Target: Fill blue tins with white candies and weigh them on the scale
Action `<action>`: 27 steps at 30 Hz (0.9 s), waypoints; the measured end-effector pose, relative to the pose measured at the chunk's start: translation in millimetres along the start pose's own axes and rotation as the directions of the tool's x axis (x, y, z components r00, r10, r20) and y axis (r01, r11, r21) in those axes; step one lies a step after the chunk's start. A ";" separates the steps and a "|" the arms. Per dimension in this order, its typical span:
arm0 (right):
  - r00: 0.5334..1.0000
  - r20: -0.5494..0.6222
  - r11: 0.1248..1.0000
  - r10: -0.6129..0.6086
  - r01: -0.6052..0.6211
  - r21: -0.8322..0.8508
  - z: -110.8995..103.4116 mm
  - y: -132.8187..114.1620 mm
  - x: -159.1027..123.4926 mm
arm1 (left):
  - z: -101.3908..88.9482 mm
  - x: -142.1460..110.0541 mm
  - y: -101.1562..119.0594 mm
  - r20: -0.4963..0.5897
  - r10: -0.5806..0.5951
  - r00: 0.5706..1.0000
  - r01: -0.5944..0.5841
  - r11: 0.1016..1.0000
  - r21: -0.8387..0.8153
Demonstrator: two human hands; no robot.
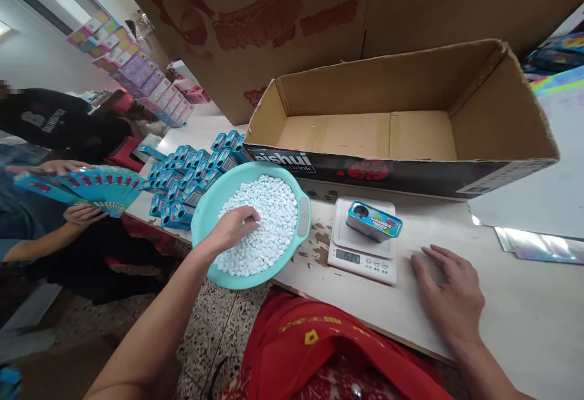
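My left hand [236, 227] is over the turquoise basin [199, 223], its fingers curled together at the surface of the small white candies [269, 217]. A few candies seem to be in its grasp, though the fingers hide most of them. On the white kitchen scale [362, 266] rests a blue candy box [375, 222] lettered "CARAMELO MACIZO", with a dark round opening at one end. The display is lit. My right hand [449, 293] lies on the table just right of the scale, fingers spread and holding nothing.
Several blue boxes [182, 181] stand grouped left of the basin. Behind the scale is an open cardboard box [410, 175]. At left, a co-worker's hands [84, 212] hold a fan of flat blue cartons [104, 184]. Silvery sheets [542, 243] lie at right.
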State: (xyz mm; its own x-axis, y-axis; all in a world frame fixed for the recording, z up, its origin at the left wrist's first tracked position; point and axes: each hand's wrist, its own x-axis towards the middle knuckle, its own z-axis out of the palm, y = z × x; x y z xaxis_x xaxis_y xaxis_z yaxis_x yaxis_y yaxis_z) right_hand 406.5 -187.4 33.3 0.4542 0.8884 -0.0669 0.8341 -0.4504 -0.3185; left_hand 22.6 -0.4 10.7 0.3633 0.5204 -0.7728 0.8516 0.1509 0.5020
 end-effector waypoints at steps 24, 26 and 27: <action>0.996 0.029 0.996 -0.083 0.083 0.015 -3.6 4.8 -1.5 | 51.9 54.1 180.4 0.230 0.669 0.707 -0.706 0.688 0.166; 0.991 0.136 1.000 -0.013 0.016 -0.024 -4.8 12.9 -3.8 | 58.6 55.6 186.4 0.292 0.651 0.701 -0.706 0.690 0.158; 0.977 0.214 0.999 0.003 0.008 -0.052 -4.7 18.0 -3.4 | 56.9 56.5 187.1 0.308 0.651 0.694 -0.709 0.691 0.140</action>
State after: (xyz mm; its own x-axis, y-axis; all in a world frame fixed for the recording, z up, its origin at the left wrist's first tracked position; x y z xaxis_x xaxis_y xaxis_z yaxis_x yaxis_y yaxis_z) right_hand 421.5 -199.0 32.3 0.3792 0.8856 -0.2683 0.8529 -0.4469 -0.2698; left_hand 224.0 9.5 38.8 0.9226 0.2010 -0.3293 0.3834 -0.3825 0.8407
